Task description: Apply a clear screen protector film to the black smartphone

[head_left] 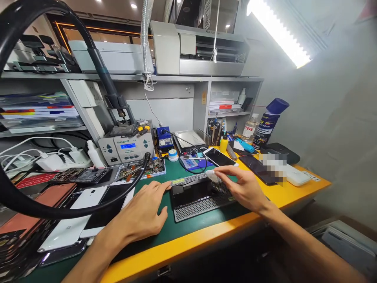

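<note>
My right hand [244, 188] pinches a small white wad [211, 174], perhaps tissue or cotton, between thumb and fingertips. It hovers over the far side of a grey perforated pad [191, 213]; whether the wad touches anything there, I cannot tell. On the pad lies a dark, glossy phone [193, 196], flat, with its right end partly in shadow. My left hand [149, 206] rests on the green mat [165, 232] at the pad's left, index fingertip at the pad's upper left corner, thumb held apart. Nothing is seen in it.
Several phones and phone backs [73, 214] crowd the left side, under a black curved hose [123, 200]. A hot-air station [128, 147] and a tray of boards [157, 168] stand behind. More phones [256, 169], bottles and a spray can [266, 127] occupy the right.
</note>
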`<state>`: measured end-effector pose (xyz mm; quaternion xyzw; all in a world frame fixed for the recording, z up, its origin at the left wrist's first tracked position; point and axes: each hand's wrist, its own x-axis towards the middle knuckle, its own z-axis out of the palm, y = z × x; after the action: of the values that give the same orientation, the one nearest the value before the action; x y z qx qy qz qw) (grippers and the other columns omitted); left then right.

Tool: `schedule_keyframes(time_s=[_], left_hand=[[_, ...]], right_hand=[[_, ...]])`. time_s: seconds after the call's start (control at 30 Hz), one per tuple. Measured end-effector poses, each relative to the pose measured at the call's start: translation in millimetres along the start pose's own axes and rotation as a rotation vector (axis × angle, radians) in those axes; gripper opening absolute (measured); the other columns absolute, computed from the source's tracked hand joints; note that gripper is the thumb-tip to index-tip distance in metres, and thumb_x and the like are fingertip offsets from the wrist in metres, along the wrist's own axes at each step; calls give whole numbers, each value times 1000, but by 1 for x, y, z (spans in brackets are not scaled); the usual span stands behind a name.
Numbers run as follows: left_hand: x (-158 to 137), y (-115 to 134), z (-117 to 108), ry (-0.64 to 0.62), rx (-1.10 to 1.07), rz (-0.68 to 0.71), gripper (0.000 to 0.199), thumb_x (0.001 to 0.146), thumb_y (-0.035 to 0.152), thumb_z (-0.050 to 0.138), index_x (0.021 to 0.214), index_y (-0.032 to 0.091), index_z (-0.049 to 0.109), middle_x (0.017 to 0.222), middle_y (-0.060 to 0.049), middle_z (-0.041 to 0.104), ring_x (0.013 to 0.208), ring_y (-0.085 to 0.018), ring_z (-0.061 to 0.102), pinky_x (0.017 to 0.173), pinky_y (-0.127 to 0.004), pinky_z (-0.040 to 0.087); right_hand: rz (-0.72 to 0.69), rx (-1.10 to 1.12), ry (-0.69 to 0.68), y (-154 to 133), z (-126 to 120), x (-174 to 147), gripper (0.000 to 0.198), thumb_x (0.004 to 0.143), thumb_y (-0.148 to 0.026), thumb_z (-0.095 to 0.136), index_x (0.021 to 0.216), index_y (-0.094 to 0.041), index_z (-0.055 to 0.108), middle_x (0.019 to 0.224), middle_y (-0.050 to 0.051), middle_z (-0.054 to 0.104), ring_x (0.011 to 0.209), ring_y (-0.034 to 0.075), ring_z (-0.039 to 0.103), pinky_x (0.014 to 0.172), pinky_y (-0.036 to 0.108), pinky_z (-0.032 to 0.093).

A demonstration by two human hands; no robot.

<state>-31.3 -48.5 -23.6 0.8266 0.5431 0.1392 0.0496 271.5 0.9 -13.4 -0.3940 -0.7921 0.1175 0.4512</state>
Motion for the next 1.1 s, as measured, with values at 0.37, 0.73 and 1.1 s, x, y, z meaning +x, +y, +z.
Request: schedule_keyframes(time_s=[0.37,0.73,1.1], left_hand=[[0,0,-1,-35,18,-31,60,88,28,52,147,18,46,134,-12,58,122,-30,56,106,-45,45],[0,4,-3,-26,25,-24,60,86,26,53,144,17,48,131,-13,60,119,-30,57,104,-44,46],[-1,7,-6,-21,5,-15,59,85,24,53,144,17,48,128,-14,61,119,-30,57,102,-44,46]], right_hand=[[-360,-278,-300,25,12,-13,24,99,-13,49,105,-19,71,118,15,72,121,28,63,94,46,53],[138,56,-182,-11,-13,-23,21,97,-36,58,101,-22,74,102,7,78,93,23,74,77,31,60],[-389,-671,-285,10,49,4,25,95,-4,45,93,-16,67,97,14,77,101,29,70,92,45,48]])
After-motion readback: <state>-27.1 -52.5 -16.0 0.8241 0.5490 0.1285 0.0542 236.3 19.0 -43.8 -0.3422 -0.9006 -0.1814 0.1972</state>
